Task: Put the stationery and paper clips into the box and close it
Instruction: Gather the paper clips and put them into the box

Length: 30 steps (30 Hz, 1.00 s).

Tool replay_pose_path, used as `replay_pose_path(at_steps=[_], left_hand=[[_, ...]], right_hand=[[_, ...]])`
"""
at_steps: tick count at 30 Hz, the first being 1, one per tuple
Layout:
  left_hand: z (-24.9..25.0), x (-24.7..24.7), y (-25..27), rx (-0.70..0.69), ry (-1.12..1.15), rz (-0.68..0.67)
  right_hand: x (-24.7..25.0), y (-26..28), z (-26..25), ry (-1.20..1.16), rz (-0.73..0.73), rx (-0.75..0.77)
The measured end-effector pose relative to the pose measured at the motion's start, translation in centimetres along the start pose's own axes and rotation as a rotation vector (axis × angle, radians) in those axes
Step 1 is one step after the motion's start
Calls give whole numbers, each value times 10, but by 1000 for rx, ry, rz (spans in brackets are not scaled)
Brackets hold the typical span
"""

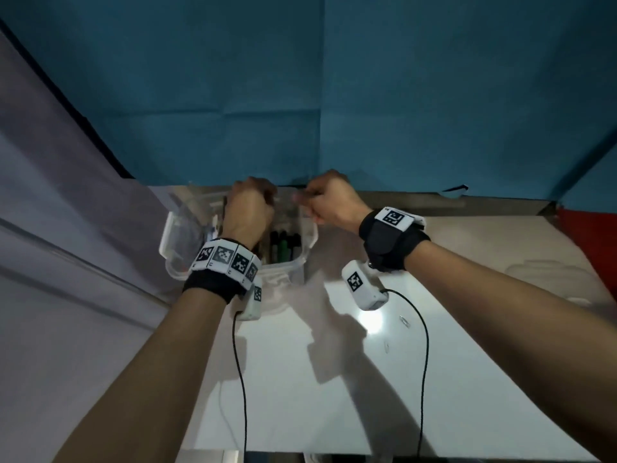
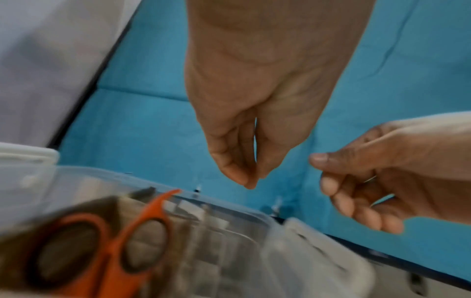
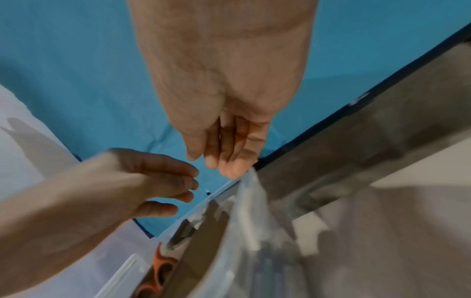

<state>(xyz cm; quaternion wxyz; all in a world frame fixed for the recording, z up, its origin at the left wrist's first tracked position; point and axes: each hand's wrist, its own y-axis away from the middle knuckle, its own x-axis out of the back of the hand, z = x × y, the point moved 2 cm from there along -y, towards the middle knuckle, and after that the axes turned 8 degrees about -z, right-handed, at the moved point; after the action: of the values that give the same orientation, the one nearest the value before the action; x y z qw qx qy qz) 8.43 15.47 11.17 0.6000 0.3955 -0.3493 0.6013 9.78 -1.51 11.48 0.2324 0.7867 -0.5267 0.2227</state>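
Observation:
A clear plastic box [image 1: 283, 267] stands at the far edge of the white table, with dark and green markers [image 1: 283, 245] and orange scissors [image 2: 142, 231] inside. Its clear lid [image 1: 177, 228] lies tipped back on the left. My left hand [image 1: 248, 205] hovers over the box's far left part. Its fingertips [image 2: 251, 181] hang down drawn together with nothing visible between them. My right hand [image 1: 320, 202] is at the far right corner of the box. Its fingers [image 2: 351, 201] curl over thin metal glints that look like paper clips [image 2: 369, 178].
A blue cloth [image 1: 367, 111] hangs right behind the box, and a grey wall [image 1: 50, 195] lies to the left. Two small shiny bits [image 1: 404, 320] lie on the white table [image 1: 334, 379] near its middle, too small to identify. Black cables trail from both wrists.

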Motion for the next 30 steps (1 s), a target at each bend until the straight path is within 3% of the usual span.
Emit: replay_pose_path(at_steps=[2,4,9,13,20,27,30], left_hand=[[31,-15,26,-93,89,67],[62,-44,51,-195,159,39],[94,-156,112,-193,71,-330],[73,-219,169,-154,-74,-529],[73,-250,204,-189,-113,-385],[64,-271,225,-330,-269,-227],[63,-265,242,-470,-337,-197]], right_hand=[[13,27,26,-48,-19,-33],[18,53,63,4,-83,-71],[6,121,162,388,-306,-218],[-14,183,211,396,-306,-232],[-49,232,220,352,30,-117],[-56,243,227,557,-96,2],[-62,269,219,579,-136,45]])
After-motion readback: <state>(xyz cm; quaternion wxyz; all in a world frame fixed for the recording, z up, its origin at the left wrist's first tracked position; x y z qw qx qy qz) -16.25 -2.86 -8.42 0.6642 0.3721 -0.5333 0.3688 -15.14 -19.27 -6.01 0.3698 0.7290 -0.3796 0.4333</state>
